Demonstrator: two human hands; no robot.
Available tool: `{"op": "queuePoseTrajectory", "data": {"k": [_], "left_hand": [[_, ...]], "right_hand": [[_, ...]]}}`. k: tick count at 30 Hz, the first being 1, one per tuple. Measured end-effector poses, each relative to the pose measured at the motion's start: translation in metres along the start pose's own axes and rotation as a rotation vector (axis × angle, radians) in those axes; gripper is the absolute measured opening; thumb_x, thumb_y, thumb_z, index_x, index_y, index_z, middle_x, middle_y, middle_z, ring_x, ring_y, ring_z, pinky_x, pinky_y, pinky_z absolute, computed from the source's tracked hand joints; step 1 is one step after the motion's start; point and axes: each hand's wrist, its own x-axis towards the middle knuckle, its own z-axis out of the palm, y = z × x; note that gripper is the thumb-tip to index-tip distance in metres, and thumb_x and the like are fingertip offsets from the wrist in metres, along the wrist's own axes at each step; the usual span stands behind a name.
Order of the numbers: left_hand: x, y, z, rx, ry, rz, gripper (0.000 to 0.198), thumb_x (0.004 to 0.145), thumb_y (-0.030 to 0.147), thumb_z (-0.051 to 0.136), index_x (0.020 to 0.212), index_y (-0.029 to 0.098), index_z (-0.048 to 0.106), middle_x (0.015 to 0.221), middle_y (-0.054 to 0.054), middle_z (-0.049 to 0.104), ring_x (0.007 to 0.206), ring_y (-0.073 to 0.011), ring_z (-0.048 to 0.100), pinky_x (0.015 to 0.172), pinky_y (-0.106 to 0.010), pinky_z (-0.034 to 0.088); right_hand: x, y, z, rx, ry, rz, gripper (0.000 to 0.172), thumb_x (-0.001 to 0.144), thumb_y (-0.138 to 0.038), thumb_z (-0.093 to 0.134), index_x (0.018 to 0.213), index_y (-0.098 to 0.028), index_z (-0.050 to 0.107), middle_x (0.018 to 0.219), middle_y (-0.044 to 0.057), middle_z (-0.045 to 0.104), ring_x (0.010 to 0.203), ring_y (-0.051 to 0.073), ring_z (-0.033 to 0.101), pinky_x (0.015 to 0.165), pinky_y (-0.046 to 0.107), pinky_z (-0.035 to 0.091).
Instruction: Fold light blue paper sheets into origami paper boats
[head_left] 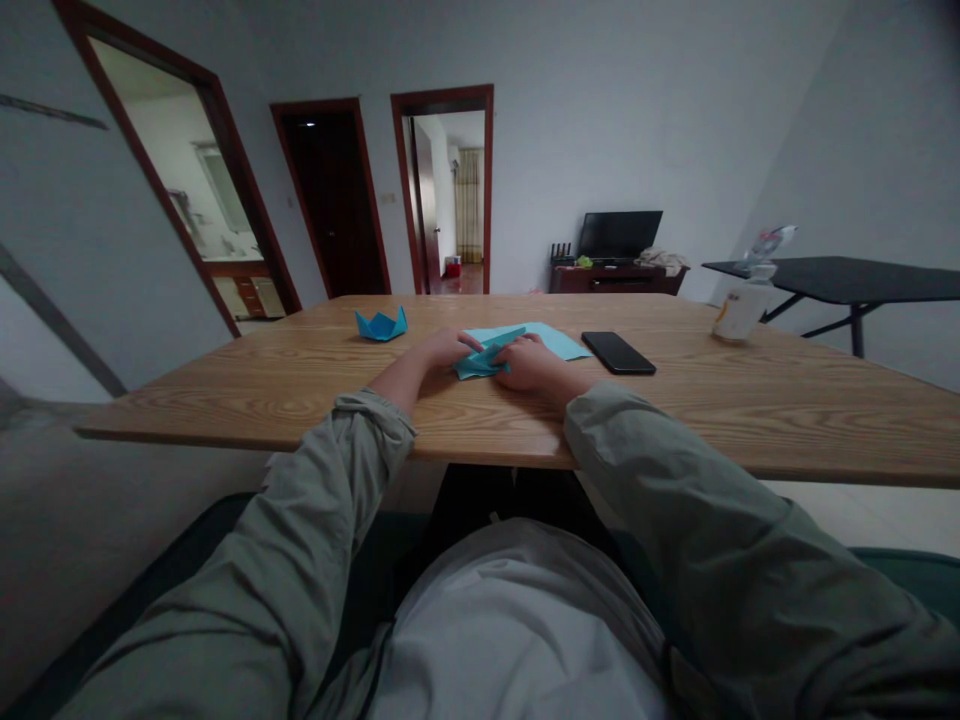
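A partly folded light-blue paper (484,357) lies on the wooden table (300,390) right in front of me. My left hand (444,349) presses on its left side with fingers bent over the fold. My right hand (529,362) pinches its right side, fingers curled on the paper. Beneath and behind it lies a flat light-blue sheet (551,338). A finished blue paper crown-like shape (382,324) stands to the left, apart from both hands.
A black phone (618,352) lies right of my right hand. A white bottle (741,303) stands at the far right of the table. Behind are a dark side table (847,279), a TV stand (616,277) and doorways.
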Motion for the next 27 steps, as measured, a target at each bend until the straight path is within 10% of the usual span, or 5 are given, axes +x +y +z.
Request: {"op": "queuePoseTrajectory", "data": {"k": [27], "left_hand": [[-0.018,0.04,-0.001,0.259,-0.087,0.105,0.031,0.076,0.031,0.058,0.101,0.019,0.071,0.095,-0.003,0.073,0.08,-0.0162,0.059,0.069,-0.02,0.042]], "right_hand": [[0.003,0.01,0.005,0.069,0.11,0.008,0.022,0.083,-0.026,0.052,0.087,-0.022,0.073,0.094,0.007,0.075,0.095,0.024,0.064,0.098,0.043,0.03]]}}
